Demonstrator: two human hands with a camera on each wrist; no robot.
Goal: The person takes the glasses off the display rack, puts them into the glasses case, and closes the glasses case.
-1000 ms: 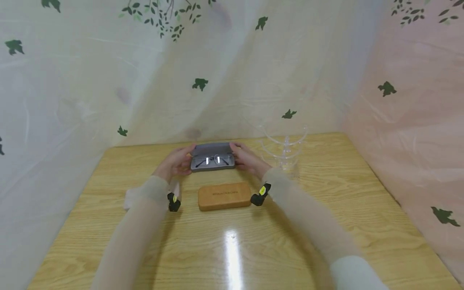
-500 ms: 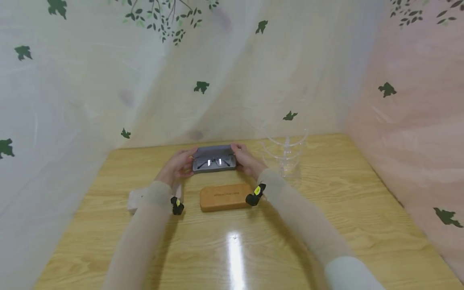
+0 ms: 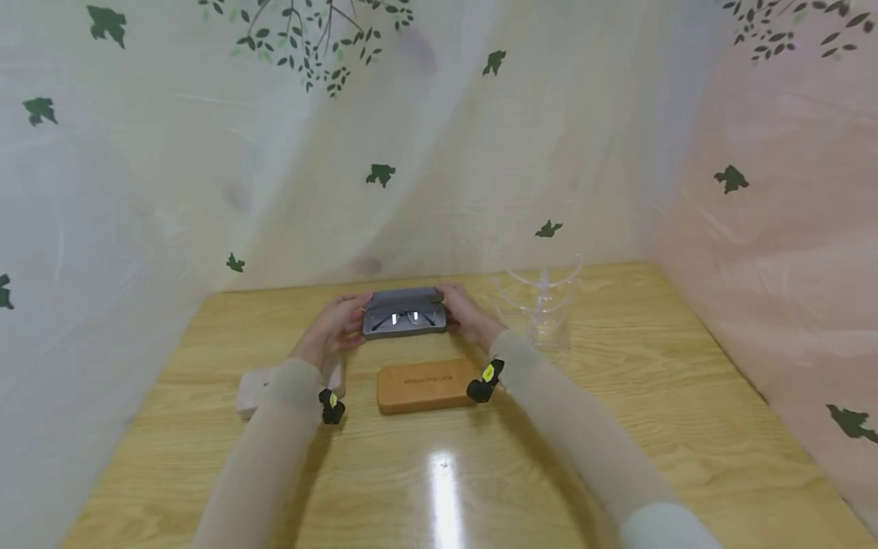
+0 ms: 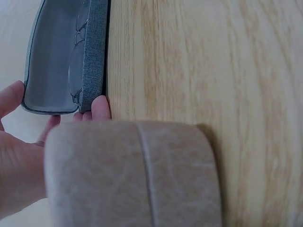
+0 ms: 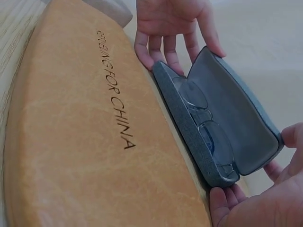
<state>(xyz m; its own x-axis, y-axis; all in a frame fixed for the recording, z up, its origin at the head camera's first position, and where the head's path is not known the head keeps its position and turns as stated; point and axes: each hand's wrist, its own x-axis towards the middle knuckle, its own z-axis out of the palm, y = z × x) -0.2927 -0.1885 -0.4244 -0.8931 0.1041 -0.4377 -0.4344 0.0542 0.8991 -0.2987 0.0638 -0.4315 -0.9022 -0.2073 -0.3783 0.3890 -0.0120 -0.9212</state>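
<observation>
A grey glasses case (image 3: pixel 405 332) stands with its lid raised at the back of the table. Wire-framed glasses (image 5: pixel 203 113) lie inside its base. My left hand (image 3: pixel 338 323) holds the case's left end, thumb at the lid corner and fingers by the base. At the other end my right hand (image 3: pixel 470 314) holds it likewise, touching both lid and base, as the right wrist view shows. An orange-brown glasses case (image 3: pixel 425 386), shut and lettered on top, lies just in front. Under my left wrist sits a pale pinkish case (image 4: pixel 132 175), partly hidden by the forearm in the head view.
A clear plastic display stand (image 3: pixel 544 293) with curved arms rises on the table (image 3: pixel 658 381) behind my right wrist. Leaf-printed cloth (image 3: pixel 439 152) hangs along the back and both sides of the table.
The head view has tilted a little, so things sit lower in it. Both hands keep their hold on the grey case, and its lid looks tipped slightly further forward.
</observation>
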